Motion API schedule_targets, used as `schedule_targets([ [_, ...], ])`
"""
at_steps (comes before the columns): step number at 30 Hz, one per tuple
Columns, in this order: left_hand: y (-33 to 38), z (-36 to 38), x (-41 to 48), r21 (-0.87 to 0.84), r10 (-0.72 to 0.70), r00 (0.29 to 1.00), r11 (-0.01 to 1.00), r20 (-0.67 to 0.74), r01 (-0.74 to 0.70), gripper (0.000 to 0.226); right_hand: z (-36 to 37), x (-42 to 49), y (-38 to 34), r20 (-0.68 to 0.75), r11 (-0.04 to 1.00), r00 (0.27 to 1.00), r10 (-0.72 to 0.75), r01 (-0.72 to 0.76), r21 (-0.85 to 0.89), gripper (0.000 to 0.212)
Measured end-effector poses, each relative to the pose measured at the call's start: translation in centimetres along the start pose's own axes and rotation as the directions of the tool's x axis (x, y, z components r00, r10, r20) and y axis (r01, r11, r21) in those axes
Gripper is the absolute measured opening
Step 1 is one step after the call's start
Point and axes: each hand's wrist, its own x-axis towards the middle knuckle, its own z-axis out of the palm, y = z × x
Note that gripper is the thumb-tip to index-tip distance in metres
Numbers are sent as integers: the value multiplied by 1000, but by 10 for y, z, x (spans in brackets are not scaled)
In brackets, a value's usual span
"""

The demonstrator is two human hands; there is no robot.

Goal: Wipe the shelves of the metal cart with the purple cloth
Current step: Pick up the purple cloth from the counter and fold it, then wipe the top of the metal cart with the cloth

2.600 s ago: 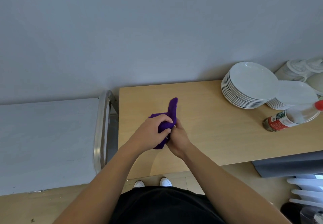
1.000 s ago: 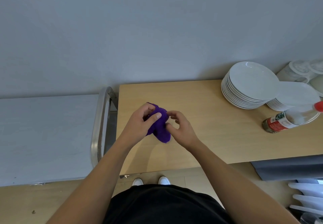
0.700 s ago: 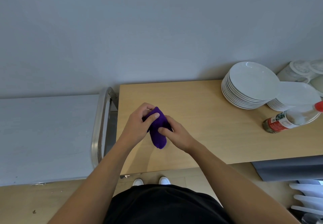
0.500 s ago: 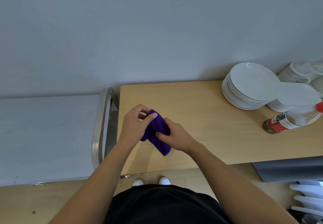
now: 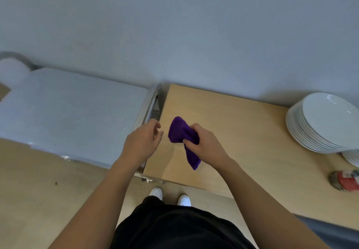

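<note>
Purple cloth (image 5: 182, 135) sits bunched at the centre of the frame, gripped by the right hand (image 5: 205, 144), whose fingers curl round it while one end hangs down over the wooden table (image 5: 242, 132). The left hand (image 5: 143, 142) is just left of the cloth, apart from it, fingers loosely bent and holding nothing. The cart (image 5: 73, 113) fills the left of the frame, its grey top against the table's edge. Stacked white plates (image 5: 326, 122) stand at the right edge, a bottle (image 5: 345, 179) lying below them.
</note>
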Motion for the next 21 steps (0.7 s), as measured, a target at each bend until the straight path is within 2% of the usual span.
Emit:
schedule_targets([
  [2, -24, -10, -22, 113, -34, 999, 993, -11, 35, 14, 15, 11, -16, 26, 998, 998, -52, 53, -22, 24],
  [7, -87, -25, -82, 229, -198, 978, 951, -61, 207, 18, 64, 32, -71, 171, 961, 956, -237, 256, -100, 17],
  [11, -132, -44, -123, 301, -279, 951, 903, -134, 308, 20, 114, 43, -119, 264, 885, 895, -361, 418, -207, 27],
  [16, -197, -78, -160, 281, -373, 907, 865, -194, 416, 18, 184, 56, -184, 387, 809, 830, -403, 520, -272, 34],
  [21, -272, -118, -191, 277, -428, 878, 835, -216, 475, 19, 265, 63, -248, 425, 814, 815, -395, 524, -248, 30],
])
